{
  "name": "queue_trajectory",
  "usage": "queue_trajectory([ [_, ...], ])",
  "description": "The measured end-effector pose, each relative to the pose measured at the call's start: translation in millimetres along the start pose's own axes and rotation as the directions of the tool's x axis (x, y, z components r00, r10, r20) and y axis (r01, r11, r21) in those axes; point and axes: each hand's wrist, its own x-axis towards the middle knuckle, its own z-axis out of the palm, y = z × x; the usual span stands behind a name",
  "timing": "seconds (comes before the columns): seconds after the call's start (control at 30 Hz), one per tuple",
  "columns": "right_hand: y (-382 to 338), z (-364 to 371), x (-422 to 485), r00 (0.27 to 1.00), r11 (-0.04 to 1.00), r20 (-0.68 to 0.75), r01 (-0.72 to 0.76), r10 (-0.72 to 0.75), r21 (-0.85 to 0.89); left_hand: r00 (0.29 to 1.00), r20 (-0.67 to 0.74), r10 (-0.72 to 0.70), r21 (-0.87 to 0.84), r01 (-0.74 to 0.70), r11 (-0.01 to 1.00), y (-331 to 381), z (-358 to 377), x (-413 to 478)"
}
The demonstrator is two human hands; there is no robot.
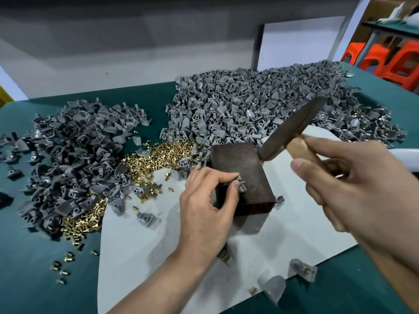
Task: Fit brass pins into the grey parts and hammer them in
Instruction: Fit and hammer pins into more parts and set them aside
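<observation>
A dark steel block stands on a grey sheet in the middle of the table. My left hand pinches a small grey part against the block's top, thumb and forefinger on it. My right hand grips the wooden handle of a hammer, whose dark head is raised above and to the right of the block. Loose brass pins lie in a heap left of the block. Grey parts are piled at the left and, in a larger heap, at the back.
The green table carries scattered brass pins near its front left. A few loose grey parts lie on the sheet near the front edge. Orange stools stand beyond the table's right corner.
</observation>
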Motion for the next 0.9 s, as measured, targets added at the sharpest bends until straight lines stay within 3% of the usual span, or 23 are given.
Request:
queue_trajectory([
  [0.23, -5, 14, -15, 0.988, 0.977, 0.152, 0.028, 0.004, -0.213, 1.000, -0.010, 0.028, 0.018, -0.028, 0.999, 0, 1, 0],
  [0.5, -9, 10, -11, 0.996, 0.962, 0.015, 0.091, -0.090, -0.256, 1.000, -0.006, 0.029, 0.016, -0.029, 0.999, -1, 1, 0],
  [0.63, 1, 26, -16, 0.997, 0.944, 0.077, 0.043, -0.019, -0.326, 0.999, -0.022, 0.023, 0.002, -0.023, 1.000, -3, 0, 0],
  [0.77, -3, 18, -11, 0.995, 0.947, 0.005, 0.099, -0.102, -0.307, 1.000, -0.021, -0.004, -0.018, 0.003, 1.000, -3, -1, 0],
  [0.9, 0, 24, -13, 0.996, 0.927, 0.088, 0.059, -0.028, -0.370, 1.000, -0.025, 0.000, -0.020, 0.000, 1.000, -3, -2, -2],
])
